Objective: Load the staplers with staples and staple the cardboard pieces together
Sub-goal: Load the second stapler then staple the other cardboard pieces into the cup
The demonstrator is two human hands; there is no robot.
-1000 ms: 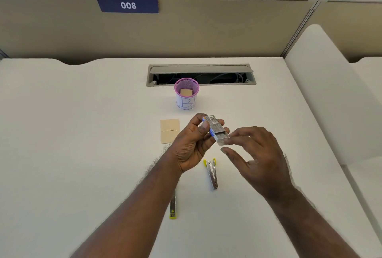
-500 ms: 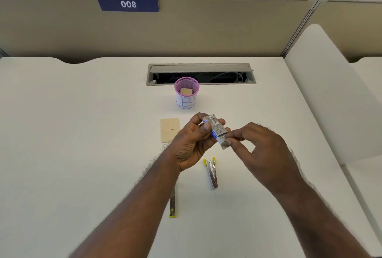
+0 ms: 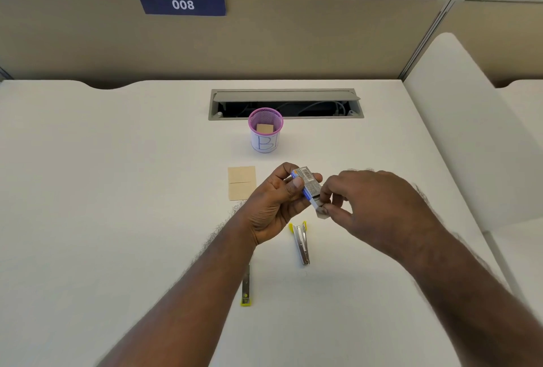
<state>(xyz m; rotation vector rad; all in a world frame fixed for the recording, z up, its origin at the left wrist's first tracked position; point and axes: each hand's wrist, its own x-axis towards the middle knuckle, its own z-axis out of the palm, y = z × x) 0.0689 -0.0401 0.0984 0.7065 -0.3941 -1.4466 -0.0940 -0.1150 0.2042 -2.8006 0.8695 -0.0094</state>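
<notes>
Staple box held over the table, sign reads "008"

I see my left hand gripping the barcoded staple box while my right hand pinches its open end flap; the cup is marked "B", cardboard pieces beside.

A small staple box with a barcode and blue edge is held tilted at frame centre, its inner tray partly out. Below it an opened yellow-tipped stapler lies flat; another stapler lies lower left, partly hidden. Two tan cardboard pieces lie flat, edges touching, left of centre.
</notes>
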